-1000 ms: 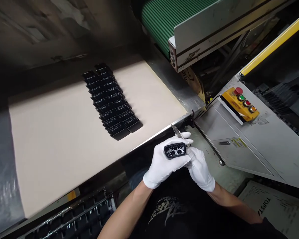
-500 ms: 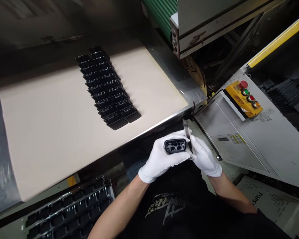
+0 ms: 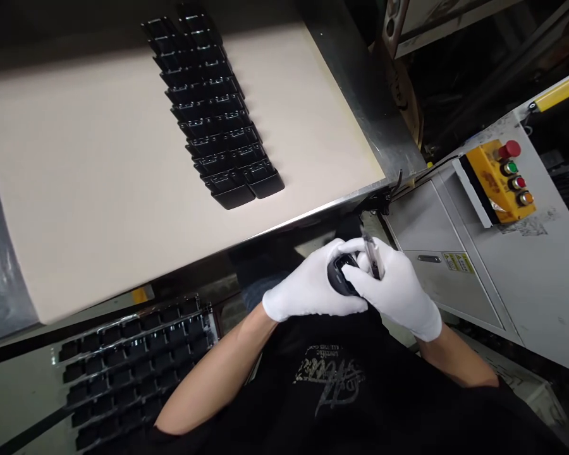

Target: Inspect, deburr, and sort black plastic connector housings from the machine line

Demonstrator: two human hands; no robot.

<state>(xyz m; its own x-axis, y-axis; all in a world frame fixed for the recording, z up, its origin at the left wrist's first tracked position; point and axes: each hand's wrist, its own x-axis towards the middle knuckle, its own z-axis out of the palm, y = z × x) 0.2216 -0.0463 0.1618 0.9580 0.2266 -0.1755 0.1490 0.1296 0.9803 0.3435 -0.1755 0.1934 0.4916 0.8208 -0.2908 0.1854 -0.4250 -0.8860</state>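
Both my hands wear white gloves and meet in front of my body, below the table edge. My left hand (image 3: pixel 308 292) is wrapped round a small black plastic part (image 3: pixel 340 275), now mostly covered by fingers. My right hand (image 3: pixel 393 291) grips a slim metal blade tool (image 3: pixel 372 254) and its fingers press on the part. On the beige table sheet (image 3: pixel 99 170) lie two neat rows of several black plastic parts (image 3: pixel 215 107).
A tray of several black parts (image 3: pixel 133 366) sits at lower left. A grey machine housing (image 3: pixel 512 284) with a yellow button box (image 3: pixel 500 180) stands on the right. The metal table edge (image 3: pixel 313 218) runs just above my hands.
The view has tipped down and the conveyor has left the frame. My left hand has turned the part so its holed face no longer shows; my right fingers have closed over it.
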